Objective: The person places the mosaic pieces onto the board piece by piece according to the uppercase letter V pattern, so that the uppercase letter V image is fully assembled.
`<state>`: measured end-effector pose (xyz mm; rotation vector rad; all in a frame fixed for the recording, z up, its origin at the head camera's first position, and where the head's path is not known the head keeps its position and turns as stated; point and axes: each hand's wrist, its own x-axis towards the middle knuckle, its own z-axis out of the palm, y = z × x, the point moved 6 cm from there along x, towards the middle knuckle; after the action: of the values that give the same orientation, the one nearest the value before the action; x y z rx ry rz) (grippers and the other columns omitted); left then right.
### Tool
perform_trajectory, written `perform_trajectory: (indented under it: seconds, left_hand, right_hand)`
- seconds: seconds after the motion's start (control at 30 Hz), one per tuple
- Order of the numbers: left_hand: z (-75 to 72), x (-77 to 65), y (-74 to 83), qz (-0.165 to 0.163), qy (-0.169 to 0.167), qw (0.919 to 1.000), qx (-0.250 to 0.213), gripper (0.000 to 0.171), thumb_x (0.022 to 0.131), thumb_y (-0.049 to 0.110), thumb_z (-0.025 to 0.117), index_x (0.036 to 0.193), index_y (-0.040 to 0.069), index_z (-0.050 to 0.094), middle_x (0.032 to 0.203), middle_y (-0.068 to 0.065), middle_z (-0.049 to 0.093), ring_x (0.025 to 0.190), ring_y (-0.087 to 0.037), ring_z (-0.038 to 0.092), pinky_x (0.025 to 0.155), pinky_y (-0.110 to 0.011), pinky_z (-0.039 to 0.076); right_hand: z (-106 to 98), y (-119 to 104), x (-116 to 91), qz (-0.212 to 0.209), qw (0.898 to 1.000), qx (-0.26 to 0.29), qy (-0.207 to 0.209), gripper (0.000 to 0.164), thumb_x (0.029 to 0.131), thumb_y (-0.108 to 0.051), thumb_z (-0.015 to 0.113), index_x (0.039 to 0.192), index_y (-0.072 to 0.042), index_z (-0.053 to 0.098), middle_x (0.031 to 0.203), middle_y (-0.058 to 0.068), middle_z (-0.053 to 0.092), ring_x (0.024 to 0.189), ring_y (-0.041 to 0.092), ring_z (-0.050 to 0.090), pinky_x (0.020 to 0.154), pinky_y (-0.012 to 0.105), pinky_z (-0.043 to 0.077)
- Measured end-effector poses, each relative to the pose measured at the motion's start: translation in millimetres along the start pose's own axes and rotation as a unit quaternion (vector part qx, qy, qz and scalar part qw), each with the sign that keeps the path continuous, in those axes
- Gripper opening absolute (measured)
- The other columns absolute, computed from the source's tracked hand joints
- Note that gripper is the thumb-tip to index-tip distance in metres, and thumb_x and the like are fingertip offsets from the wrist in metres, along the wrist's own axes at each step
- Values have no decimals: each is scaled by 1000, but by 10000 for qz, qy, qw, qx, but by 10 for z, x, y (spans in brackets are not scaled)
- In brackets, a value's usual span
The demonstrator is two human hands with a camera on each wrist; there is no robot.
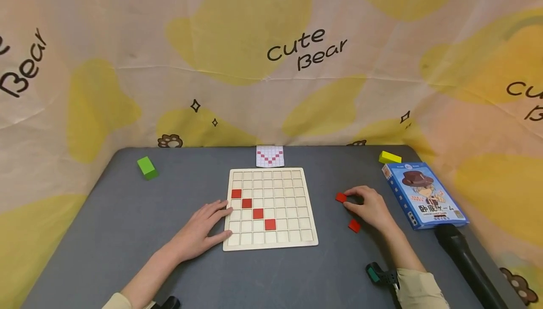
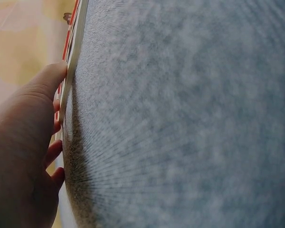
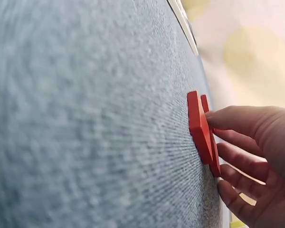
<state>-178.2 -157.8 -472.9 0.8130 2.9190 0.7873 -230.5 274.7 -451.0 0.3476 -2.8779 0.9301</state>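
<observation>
A pale grid board (image 1: 292, 238) lies on the grey table, with several red square tiles (image 1: 258, 213) set in a slanting line of cells. My left hand (image 1: 195, 230) rests at the board's left edge, fingers fairly straight and spread; in the left wrist view the thumb (image 2: 50, 78) touches the board's rim. Right of the board, my right hand (image 1: 370, 207) pinches a loose red tile (image 1: 341, 197) between thumb and index finger, low at the table surface. A second loose red tile (image 1: 354, 225) lies just below that hand; in the right wrist view this nearer tile (image 3: 199, 126) partly hides the pinched one.
Behind the board stands a small card (image 1: 270, 156) with a V of coloured squares on a grid. A green block (image 1: 147, 167) lies at the far left. At the right are a yellow block (image 1: 390, 157), a blue game box (image 1: 426, 196) and a black microphone-like object (image 1: 466, 262).
</observation>
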Motion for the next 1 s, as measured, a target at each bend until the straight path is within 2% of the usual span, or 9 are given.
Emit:
perform_trajectory:
  seconds: [0.13, 0.33, 0.7, 1.0]
  left_hand:
    - [2, -9, -11, -41, -31, 10000, -21, 63, 91, 49, 64, 142, 13, 52, 152, -8, 39, 140, -34, 32, 112, -57, 26]
    - [8, -13, -18, -64, -30, 9999, -72, 62, 91, 48, 65, 142, 13, 52, 151, -8, 39, 141, -34, 31, 113, -55, 24]
    - [6, 18, -18, 3, 38, 10000, 20, 62, 91, 49, 65, 141, 14, 53, 151, -8, 40, 139, -35, 33, 111, -58, 27]
    - [17, 11, -20, -81, -22, 10000, 5, 63, 90, 49, 66, 141, 14, 53, 151, -7, 40, 140, -34, 33, 111, -56, 27]
  right_hand:
    - [36, -21, 12, -114, 9999, -41, 3, 27, 84, -15, 77, 109, -5, 72, 113, 19, 64, 103, 37, 54, 89, 56, 44]
    - [48, -2, 18, -35, 10000, -51, 77, 24, 83, -17, 78, 104, -5, 72, 110, 17, 64, 100, 35, 55, 87, 54, 46]
    - [72, 24, 29, 30, 9999, -79, 64, 23, 83, -17, 78, 102, -7, 71, 111, 16, 64, 102, 35, 53, 91, 55, 44]
    - [109, -108, 34, -15, 9999, -29, 134, 22, 84, -23, 79, 100, -9, 73, 109, 13, 66, 99, 32, 56, 87, 51, 46]
